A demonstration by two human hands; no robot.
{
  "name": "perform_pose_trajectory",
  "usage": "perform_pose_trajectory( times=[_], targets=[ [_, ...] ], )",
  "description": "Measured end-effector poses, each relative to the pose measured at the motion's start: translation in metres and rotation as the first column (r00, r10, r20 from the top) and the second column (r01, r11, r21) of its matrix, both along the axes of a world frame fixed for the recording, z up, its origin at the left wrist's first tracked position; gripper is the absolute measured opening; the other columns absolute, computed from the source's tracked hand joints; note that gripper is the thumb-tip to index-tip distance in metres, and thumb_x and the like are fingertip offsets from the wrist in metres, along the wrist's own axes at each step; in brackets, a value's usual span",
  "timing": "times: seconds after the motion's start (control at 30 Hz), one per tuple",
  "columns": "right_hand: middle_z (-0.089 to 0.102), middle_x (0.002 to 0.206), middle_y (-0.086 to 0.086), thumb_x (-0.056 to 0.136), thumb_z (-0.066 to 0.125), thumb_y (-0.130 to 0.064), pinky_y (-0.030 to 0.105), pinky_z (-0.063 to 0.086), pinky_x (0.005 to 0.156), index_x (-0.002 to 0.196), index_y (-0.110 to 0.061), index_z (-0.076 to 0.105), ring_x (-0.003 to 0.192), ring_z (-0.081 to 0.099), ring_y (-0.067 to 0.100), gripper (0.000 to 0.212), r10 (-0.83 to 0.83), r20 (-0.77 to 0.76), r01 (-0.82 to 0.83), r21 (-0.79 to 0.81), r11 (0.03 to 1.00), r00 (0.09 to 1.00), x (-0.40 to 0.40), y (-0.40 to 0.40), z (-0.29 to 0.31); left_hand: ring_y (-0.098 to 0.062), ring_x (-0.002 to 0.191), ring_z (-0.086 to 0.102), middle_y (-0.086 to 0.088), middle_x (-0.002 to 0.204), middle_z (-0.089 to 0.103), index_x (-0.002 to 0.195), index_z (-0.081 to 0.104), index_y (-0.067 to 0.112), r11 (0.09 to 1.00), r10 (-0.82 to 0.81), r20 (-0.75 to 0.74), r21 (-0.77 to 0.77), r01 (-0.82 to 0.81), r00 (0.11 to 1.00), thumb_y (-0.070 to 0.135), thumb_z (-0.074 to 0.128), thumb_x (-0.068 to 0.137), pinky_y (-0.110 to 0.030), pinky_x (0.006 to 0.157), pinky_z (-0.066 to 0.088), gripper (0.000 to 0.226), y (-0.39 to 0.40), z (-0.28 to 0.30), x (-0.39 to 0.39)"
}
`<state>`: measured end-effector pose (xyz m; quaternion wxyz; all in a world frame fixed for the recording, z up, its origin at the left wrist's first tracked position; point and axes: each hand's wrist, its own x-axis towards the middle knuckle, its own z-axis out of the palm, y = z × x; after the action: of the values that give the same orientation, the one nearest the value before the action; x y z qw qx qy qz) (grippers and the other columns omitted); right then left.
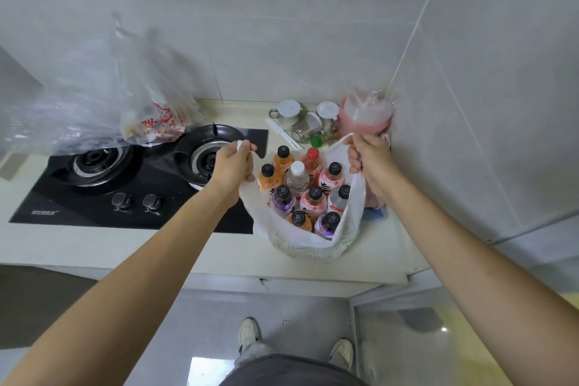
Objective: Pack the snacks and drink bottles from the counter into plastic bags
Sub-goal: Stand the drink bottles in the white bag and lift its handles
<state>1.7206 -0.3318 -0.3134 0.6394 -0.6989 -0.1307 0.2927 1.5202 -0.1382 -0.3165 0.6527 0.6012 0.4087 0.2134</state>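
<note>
The person stands at the counter [131, 247] with both arms out over a white plastic bag [316, 244] that sits on it, just to the right of the black gas hob [103, 197]. The left hand [233, 164] is clenched round the bag's left handle, and the right hand [366, 153] is clenched round the right handle, so the mouth is pulled wide. Inside, the drink bottles [305, 194] stand upright and close together, caps up, filling most of the bag.

The step in hand looks like closing or lifting the loaded bag. To do it well, both handles should come up together and evenly, so the bottles stay upright and lean on each other, not on the thin plastic. The load is probably heavy, so a slow lift with the handles drawn to the middle would spare them.

A clear plastic bag [94, 94] holding a snack packet [161, 124] rests over the hob's far side. Glass jars [297, 119] and a pink container [365, 117] stand behind the white bag.
</note>
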Motion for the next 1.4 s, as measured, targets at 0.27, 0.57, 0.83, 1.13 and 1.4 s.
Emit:
perform_pose_trajectory(
  times=[0.27, 0.57, 0.83, 1.13, 1.4],
  targets=[
    [0.042, 0.055, -0.003, 0.111, 0.041, -0.015, 0.023, 0.02, 0.043, 0.082, -0.01, 0.059, 0.042, 0.027, 0.009, 0.034, -0.108, 0.012, 0.106, 0.104, 0.989, 0.994, 0.002, 0.017, 0.036, -0.011, 0.048, 0.023, 0.008, 0.054, 0.032, 0.091, 0.054, 0.011, 0.998, -0.027, 0.111, 0.058, 0.021, 0.993, 0.017, 0.044, 0.105, -0.023, 0.044, 0.023, 0.018, -0.002, 0.041, 0.017],
    [0.041, 0.052, -0.006, 0.109, 0.042, -0.013, 0.026, 0.019, 0.045, 0.08, -0.008, 0.06, 0.046, 0.027, 0.01, 0.034, -0.157, 0.064, 0.143, 0.183, 0.973, 0.985, -0.003, 0.021, 0.048, -0.01, 0.048, 0.025, 0.01, 0.053, 0.034, 0.089, 0.056, 0.013, 0.991, -0.063, 0.182, 0.126, 0.041, 0.981, 0.021, 0.044, 0.107, -0.022, 0.044, 0.024, 0.023, -0.005, 0.07, 0.023],
    [0.043, 0.053, -0.005, 0.107, 0.044, -0.013, 0.028, 0.019, 0.049, 0.075, -0.011, 0.062, 0.052, 0.032, 0.014, 0.036, -0.19, 0.12, 0.164, 0.197, 0.967, 0.974, 0.013, 0.043, 0.061, -0.011, 0.049, 0.024, 0.008, 0.055, 0.034, 0.092, 0.058, 0.013, 0.981, -0.133, 0.166, 0.16, 0.107, 0.977, 0.019, 0.043, 0.107, -0.024, 0.045, 0.02, 0.022, 0.015, 0.086, 0.043],
    [0.044, 0.054, -0.005, 0.109, 0.042, -0.014, 0.02, 0.021, 0.041, 0.077, -0.012, 0.062, 0.043, 0.03, 0.008, 0.038, -0.204, 0.178, 0.176, 0.162, 0.971, 0.963, 0.034, 0.075, 0.074, -0.011, 0.048, 0.022, 0.01, 0.053, 0.033, 0.092, 0.057, 0.013, 0.972, -0.146, 0.161, 0.204, 0.112, 0.976, 0.019, 0.041, 0.107, -0.021, 0.044, 0.018, 0.023, 0.057, 0.091, 0.079],
    [0.045, 0.056, 0.0, 0.109, 0.04, -0.011, 0.017, 0.024, 0.04, 0.074, -0.012, 0.059, 0.036, 0.032, 0.005, 0.04, -0.197, 0.22, 0.177, 0.108, 0.978, 0.955, 0.077, 0.114, 0.085, -0.01, 0.048, 0.026, 0.011, 0.053, 0.037, 0.094, 0.058, 0.012, 0.959, -0.179, 0.132, 0.243, 0.143, 0.975, 0.021, 0.04, 0.109, -0.024, 0.046, 0.021, 0.025, 0.088, 0.102, 0.111]
  ],
)
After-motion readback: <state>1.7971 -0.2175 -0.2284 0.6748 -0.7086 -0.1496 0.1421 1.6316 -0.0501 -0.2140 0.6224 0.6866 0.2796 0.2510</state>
